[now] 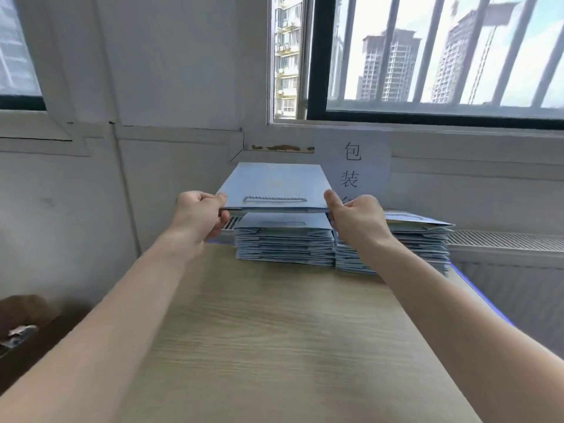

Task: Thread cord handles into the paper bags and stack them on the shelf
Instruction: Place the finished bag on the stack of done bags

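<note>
A flat, folded light-blue paper bag (274,181) with a cord handle (274,199) lying across its near end hovers just above the left stack of bags (285,244). My left hand (200,213) pinches the bag's near left corner. My right hand (354,213) pinches its near right corner. A second, slightly taller stack of bags (418,242) stands to the right, touching the first; my right forearm covers part of it.
Both stacks sit at the far end of a light wooden shelf top (274,331), against a white wall. A paper sign (354,169) with printed characters hangs behind them. A radiator grille (503,241) runs along the right. Dark furniture (27,331) lies low left.
</note>
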Action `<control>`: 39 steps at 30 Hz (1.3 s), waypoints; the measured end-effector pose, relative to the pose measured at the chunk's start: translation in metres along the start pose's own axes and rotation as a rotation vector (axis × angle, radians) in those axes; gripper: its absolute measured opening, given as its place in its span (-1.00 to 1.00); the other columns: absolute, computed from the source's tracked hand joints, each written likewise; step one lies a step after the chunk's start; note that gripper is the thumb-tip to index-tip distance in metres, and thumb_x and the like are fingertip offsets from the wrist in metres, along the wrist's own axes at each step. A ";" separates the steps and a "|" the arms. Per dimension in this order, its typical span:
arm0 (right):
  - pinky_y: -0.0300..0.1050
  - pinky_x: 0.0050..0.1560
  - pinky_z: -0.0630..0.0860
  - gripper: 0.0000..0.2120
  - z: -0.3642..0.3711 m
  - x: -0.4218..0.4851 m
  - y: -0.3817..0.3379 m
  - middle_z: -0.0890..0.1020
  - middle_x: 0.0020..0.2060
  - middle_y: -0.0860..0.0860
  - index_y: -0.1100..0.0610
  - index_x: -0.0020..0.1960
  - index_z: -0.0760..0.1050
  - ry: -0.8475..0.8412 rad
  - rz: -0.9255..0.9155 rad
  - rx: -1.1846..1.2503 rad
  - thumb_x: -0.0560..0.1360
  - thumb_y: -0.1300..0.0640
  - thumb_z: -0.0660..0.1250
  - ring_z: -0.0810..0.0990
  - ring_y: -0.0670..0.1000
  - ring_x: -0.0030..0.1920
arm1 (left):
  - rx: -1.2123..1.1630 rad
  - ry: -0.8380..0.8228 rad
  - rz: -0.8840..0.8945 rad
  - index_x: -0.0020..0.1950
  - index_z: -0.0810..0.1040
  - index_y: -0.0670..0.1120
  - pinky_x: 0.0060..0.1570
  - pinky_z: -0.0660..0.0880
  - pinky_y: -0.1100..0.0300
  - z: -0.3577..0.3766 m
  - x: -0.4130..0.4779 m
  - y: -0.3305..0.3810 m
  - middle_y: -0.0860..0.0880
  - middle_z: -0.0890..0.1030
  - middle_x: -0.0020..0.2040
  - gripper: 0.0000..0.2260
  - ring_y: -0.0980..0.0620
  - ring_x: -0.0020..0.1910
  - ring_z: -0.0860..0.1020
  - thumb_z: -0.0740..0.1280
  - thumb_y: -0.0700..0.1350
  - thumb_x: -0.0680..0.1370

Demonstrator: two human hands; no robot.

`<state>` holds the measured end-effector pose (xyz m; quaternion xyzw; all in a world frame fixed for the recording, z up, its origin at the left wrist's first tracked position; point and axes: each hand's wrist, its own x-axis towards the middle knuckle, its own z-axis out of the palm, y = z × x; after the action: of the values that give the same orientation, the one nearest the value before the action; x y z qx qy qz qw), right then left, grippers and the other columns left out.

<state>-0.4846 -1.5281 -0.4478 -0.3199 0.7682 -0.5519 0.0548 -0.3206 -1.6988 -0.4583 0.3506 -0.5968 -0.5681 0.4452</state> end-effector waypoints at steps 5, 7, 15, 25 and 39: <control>-0.14 -0.30 0.38 -0.52 0.024 0.026 0.024 0.63 -0.33 0.27 0.27 -0.31 0.43 -0.039 0.038 -0.160 0.63 -0.06 0.23 0.38 0.03 -0.41 | 0.062 -0.024 -0.070 -0.15 0.40 -0.10 -0.49 0.22 0.29 0.017 0.038 -0.028 -0.06 0.44 -0.43 -0.82 0.12 -0.64 0.27 0.27 -0.14 0.65; -0.19 -0.42 0.24 -0.54 0.026 0.027 0.029 0.38 -0.51 0.10 0.17 -0.38 0.26 -0.092 0.038 -0.327 0.63 0.01 0.24 0.25 0.03 -0.51 | 0.111 -0.027 -0.097 -0.19 0.41 -0.11 -0.50 0.23 0.29 0.021 0.050 -0.039 -0.06 0.46 -0.44 -0.79 0.09 -0.62 0.27 0.28 -0.14 0.64; -0.09 -0.28 0.34 -0.64 0.040 0.008 0.026 0.44 -0.31 0.07 0.16 -0.29 0.35 0.033 -0.304 -0.747 0.64 0.04 0.22 0.48 0.18 -0.23 | 0.527 0.028 -0.015 -0.64 0.45 -0.08 -0.42 0.31 0.24 0.025 0.067 -0.070 -0.06 0.56 -0.52 -0.47 0.03 -0.53 0.40 0.27 -0.12 0.58; -0.18 -0.40 0.14 -0.73 0.068 0.029 0.053 0.42 -0.25 -0.01 0.13 -0.16 0.32 -0.061 -0.472 -0.817 0.45 0.49 0.18 0.41 0.07 -0.13 | 0.969 0.195 0.188 -0.14 0.53 -0.18 -0.21 0.39 0.08 0.027 0.062 -0.082 -0.14 0.59 -0.13 -0.54 -0.22 -0.04 0.55 0.15 0.20 0.62; -0.19 -0.38 0.23 -0.70 0.068 0.026 0.055 0.41 -0.28 0.04 0.15 -0.29 0.34 -0.100 -0.299 -0.802 0.46 0.51 0.16 0.40 0.07 -0.21 | 0.471 -0.034 0.180 0.43 0.39 -0.05 0.14 0.30 0.18 0.036 0.044 -0.103 0.02 0.48 0.38 -0.46 0.01 0.30 0.42 0.22 0.25 0.58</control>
<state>-0.4994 -1.5880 -0.5161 -0.4500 0.8635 -0.1952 -0.1171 -0.3788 -1.7375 -0.5525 0.3806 -0.7490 -0.3771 0.3899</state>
